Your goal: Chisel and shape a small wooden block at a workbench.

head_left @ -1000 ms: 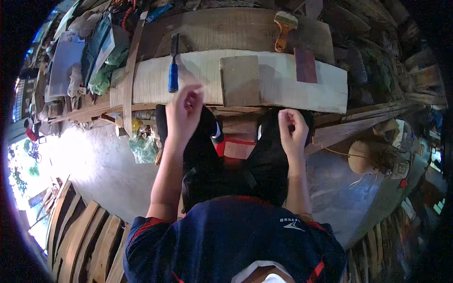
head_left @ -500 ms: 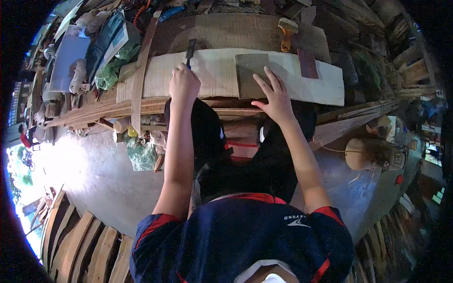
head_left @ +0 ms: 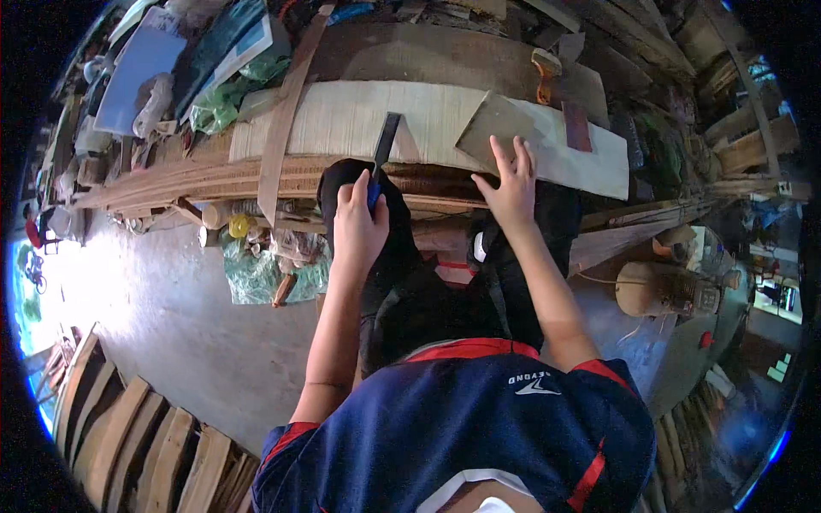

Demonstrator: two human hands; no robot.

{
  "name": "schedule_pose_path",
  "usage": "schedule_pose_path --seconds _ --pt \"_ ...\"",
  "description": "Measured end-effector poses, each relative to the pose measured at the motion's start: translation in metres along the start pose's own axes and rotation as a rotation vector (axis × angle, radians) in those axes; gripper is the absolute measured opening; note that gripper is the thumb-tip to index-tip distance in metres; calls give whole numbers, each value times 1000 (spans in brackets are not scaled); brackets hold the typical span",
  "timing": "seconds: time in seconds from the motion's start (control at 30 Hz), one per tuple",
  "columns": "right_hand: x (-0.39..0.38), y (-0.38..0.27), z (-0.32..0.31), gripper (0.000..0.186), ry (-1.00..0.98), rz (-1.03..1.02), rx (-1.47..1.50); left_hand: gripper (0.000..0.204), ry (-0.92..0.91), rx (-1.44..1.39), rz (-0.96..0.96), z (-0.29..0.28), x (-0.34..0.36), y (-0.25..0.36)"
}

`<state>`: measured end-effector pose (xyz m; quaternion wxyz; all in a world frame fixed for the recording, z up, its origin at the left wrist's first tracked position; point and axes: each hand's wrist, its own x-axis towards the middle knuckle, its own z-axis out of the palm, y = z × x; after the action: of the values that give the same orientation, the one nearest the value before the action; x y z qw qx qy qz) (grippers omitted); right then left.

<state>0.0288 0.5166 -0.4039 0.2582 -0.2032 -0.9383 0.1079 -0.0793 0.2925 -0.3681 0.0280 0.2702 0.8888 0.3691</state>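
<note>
My left hand (head_left: 359, 218) is closed round the blue handle of a chisel (head_left: 386, 141). Its long, flat dark blade points away from me, with the tip over a pale wooden board (head_left: 342, 120). Fingers spread, my right hand (head_left: 515, 184) rests its fingertips on the near part of a flat grey-brown square piece (head_left: 489, 124). That piece lies tilted on the board, and its material is unclear. A small reddish-brown rectangle (head_left: 577, 126) lies farther right on the same board.
A paintbrush (head_left: 545, 73) with an orange handle lies beyond the board, on a brown plank (head_left: 410, 58). A narrow wooden strip (head_left: 293, 111) crosses the board's left end. Plastic bags (head_left: 218, 107) crowd the far left. Wood slabs (head_left: 184, 457) stand at lower left.
My left hand has drawn the chisel back toward me and slightly right. The square piece has turned askew under my right hand, which has shifted a little nearer. The view has swung slightly.
</note>
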Motion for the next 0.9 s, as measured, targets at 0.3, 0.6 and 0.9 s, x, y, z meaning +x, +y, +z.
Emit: schedule_pose_path --seconds 0.3,0.6,0.9 --pt "-64 -94 -11 24 -659 -382 711 30 289 -16 306 11 54 -22" --pt "-105 -110 -22 41 -752 -679 770 51 -697 242 -385 -63 -145 -19" --pt "-113 -139 -15 59 -809 -722 714 75 -537 250 -413 -60 -224 -7"
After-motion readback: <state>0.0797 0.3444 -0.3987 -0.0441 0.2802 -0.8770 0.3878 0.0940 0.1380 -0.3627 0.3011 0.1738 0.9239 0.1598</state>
